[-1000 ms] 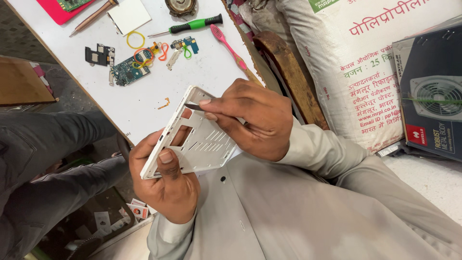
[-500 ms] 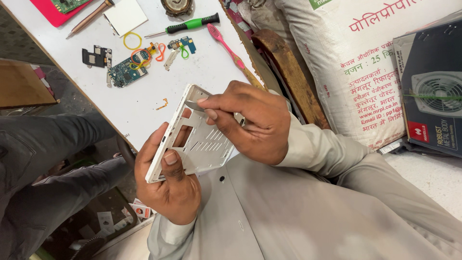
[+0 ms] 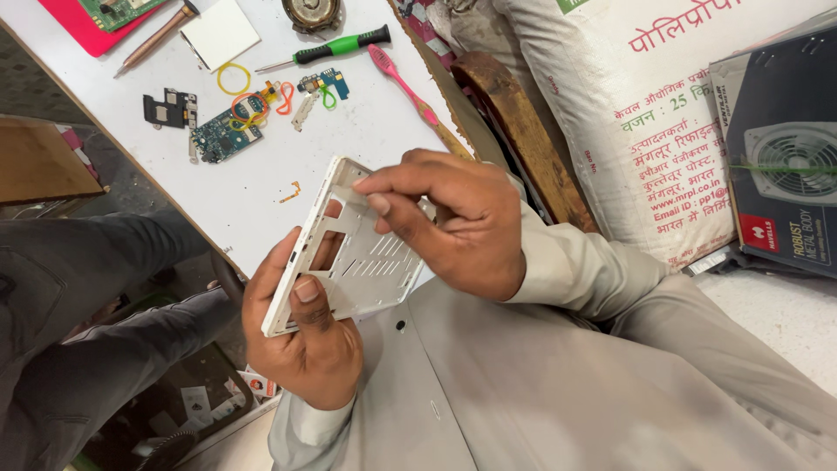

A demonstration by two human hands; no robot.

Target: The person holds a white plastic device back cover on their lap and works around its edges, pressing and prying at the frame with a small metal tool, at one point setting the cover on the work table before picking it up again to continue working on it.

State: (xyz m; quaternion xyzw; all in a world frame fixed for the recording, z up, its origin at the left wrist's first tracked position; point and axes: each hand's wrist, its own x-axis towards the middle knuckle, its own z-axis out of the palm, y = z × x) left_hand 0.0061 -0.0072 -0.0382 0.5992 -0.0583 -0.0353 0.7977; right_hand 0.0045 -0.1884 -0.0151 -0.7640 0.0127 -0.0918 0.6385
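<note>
A big white sack (image 3: 645, 113) with red and green print leans at the right, a dark box (image 3: 780, 148) picturing a fan just beside it. Over the white table (image 3: 261, 187), the left hand (image 3: 301, 336) grips a white plastic frame (image 3: 349, 253); the right hand (image 3: 445, 218) pinches its upper edge. A green-handled screwdriver (image 3: 336, 48) lies beyond.

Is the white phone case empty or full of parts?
Empty. The white case is a bare shell, with skin visible through its cutouts; the circuit board lies apart on the table.
</note>
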